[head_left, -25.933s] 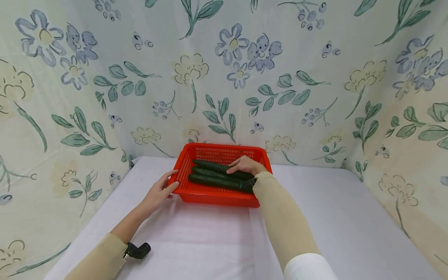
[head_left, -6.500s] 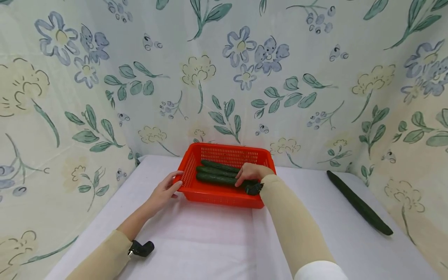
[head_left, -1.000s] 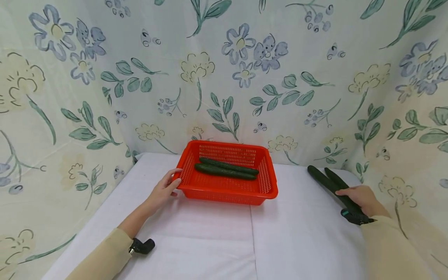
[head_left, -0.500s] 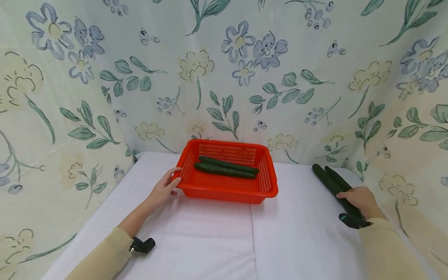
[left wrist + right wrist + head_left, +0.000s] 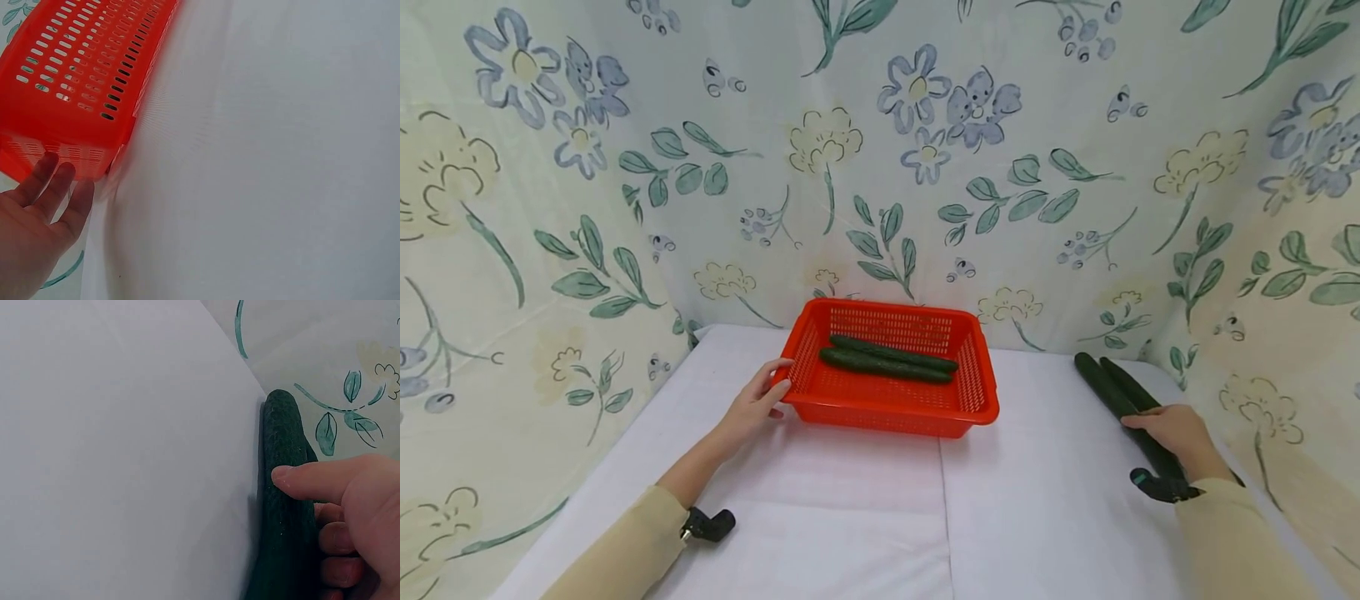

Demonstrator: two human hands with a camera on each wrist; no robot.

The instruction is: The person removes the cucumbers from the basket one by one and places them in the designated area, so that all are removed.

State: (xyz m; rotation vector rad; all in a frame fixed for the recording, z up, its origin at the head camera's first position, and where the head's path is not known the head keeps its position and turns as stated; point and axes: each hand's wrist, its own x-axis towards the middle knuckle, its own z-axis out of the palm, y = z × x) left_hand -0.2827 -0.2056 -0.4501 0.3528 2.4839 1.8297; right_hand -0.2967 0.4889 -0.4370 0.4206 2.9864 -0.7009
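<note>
Clearly, the right hand (image 5: pixel 1176 429) has its thumb laid across the top of the inner cucumber (image 5: pixel 1105 388), while its fingers bend round the far side, so the grip is closed on it; the right-wrist view shows the thumb tip pressed on the dark green skin. The outer cucumber (image 5: pixel 1129 383) lies just beside it, nearer the right edge of the white tablecloth (image 5: pixel 865 517), and the far ends of both reach near the back edge. At the other side, the left hand (image 5: pixel 743 414) is spread, its fingers slightly bent and fanned apart, touching the left end of the red perforated plastic basket (image 5: pixel 880 412) at the rim and outer wall. Inside the basket two more cucumbers lie lengthwise, the rear one (image 5: pixel 898 354) next to the front one (image 5: pixel 883 366), with bare basket floor in front of them. The basket's back wall is near the floral curtain (image 5: pixel 1045 108); a wide stretch of tablecloth separates its right end from the gripped cucumber, and another stretches between the forearms.
</note>
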